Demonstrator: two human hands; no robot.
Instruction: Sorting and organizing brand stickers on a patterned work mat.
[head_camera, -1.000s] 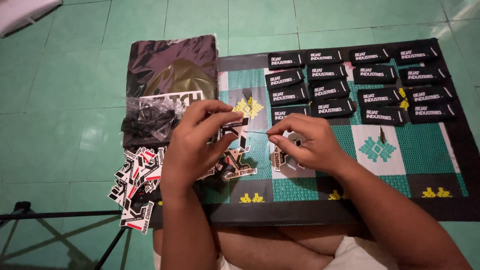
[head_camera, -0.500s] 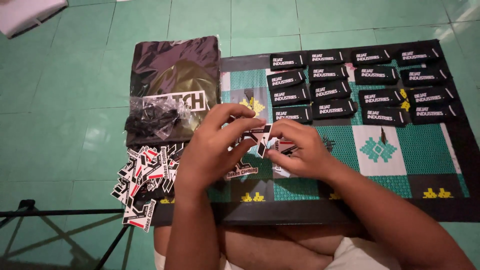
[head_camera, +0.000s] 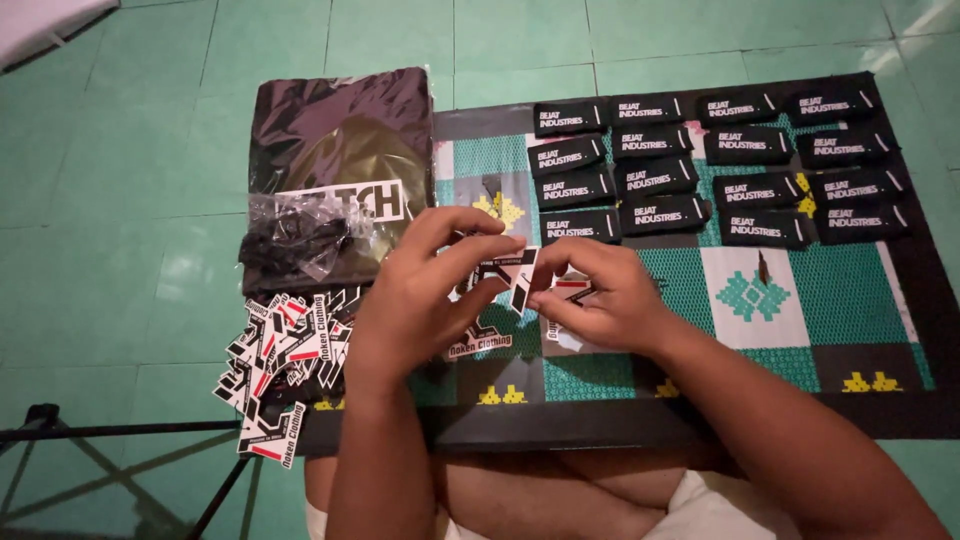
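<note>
My left hand (head_camera: 425, 295) and my right hand (head_camera: 600, 295) meet over the patterned mat (head_camera: 780, 300), both pinching small black, white and red cut-out stickers (head_camera: 510, 272) between the fingertips. More of these stickers lie under my hands on the mat, partly hidden. A loose pile of the same stickers (head_camera: 285, 355) lies to the left of my left hand at the mat's edge.
Several black rectangular labels with white print (head_camera: 700, 170) lie in rows on the far right of the mat. A folded dark garment in clear plastic (head_camera: 340, 140) lies at the far left, with a crumpled plastic bag (head_camera: 300, 235) on it. Green tiled floor surrounds; a tripod leg (head_camera: 100, 430) stands bottom left.
My hands came closer together and lifted the stickers off the mat a little; the view shifted slightly.
</note>
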